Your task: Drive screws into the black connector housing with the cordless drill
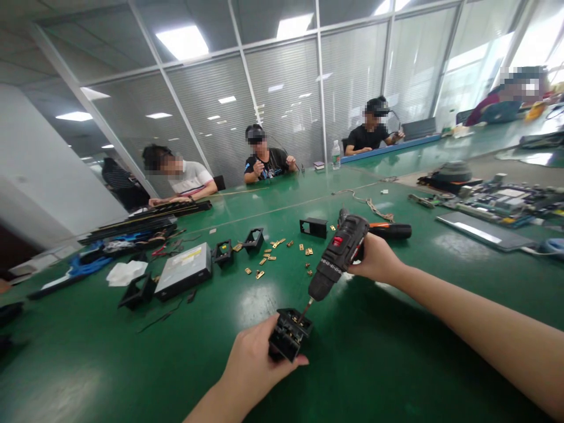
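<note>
Left hand (251, 352), lower centre: fingers clamped round black housing (287, 342), one fingertip showing beneath. Right hand (376, 258), right of centre, closed on power drill (339, 249), bit (305, 309) at housing's top.

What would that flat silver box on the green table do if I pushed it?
The silver box would probably slide rather than tip, since it lies low and wide on the shiny green table. It likely won't roll, because its sides look flat. It should feel stiff, as its casing looks like metal.

Power drill (338, 249) in right hand (378, 258)
</note>
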The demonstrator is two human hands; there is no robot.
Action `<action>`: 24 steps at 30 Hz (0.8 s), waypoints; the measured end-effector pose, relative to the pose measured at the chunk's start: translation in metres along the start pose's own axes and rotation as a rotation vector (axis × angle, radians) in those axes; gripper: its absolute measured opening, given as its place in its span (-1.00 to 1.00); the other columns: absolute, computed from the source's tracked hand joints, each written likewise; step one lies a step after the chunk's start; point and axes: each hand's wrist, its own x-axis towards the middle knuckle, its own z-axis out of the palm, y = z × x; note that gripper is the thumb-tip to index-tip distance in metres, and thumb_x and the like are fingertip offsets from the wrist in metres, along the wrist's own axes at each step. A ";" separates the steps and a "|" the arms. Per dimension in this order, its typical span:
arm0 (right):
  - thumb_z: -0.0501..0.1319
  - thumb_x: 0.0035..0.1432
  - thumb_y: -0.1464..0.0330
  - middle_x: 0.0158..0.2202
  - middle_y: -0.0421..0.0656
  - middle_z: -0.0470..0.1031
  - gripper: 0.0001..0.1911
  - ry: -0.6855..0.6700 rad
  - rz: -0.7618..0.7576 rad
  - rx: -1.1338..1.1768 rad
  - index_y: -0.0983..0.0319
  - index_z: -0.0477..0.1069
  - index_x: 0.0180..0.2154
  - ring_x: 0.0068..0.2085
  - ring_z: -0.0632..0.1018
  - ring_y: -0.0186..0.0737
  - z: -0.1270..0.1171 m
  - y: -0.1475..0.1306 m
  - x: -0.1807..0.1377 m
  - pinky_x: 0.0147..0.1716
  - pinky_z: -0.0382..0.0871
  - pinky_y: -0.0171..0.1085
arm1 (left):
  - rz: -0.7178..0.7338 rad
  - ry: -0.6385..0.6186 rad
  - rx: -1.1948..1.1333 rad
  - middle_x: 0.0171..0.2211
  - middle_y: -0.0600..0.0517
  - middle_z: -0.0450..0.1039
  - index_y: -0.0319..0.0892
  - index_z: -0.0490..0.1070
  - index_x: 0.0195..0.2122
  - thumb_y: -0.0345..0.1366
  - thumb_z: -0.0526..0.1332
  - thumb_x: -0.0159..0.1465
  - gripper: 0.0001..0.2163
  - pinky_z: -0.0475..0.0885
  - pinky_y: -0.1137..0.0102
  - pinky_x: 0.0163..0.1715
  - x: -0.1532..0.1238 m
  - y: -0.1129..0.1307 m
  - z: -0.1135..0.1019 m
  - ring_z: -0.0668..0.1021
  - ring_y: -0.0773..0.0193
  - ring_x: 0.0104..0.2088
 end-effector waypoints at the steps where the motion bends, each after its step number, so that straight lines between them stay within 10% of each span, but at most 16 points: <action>1: 0.40 -0.20 0.22 -0.30 -0.10 0.54 -0.59 -0.003 -0.002 0.000 0.20 0.39 -0.28 -0.31 0.57 -0.02 0.000 0.000 0.000 -0.31 0.42 -0.15 | -0.005 -0.003 -0.006 -0.33 -0.09 0.65 -0.19 0.47 -0.23 0.08 0.48 0.08 -0.53 0.58 0.33 -0.52 0.001 0.001 -0.001 0.69 0.07 -0.40; 24: 0.38 -0.13 0.20 -0.37 -0.13 0.54 -0.68 0.005 -0.018 0.023 0.19 0.37 -0.34 -0.39 0.54 -0.11 0.000 -0.002 -0.003 -0.39 0.39 -0.21 | -0.119 -0.138 -0.094 -0.33 -0.02 0.63 -0.13 0.48 -0.02 0.16 0.42 0.10 -0.44 0.60 0.23 -0.25 -0.004 -0.004 -0.001 0.68 0.04 -0.31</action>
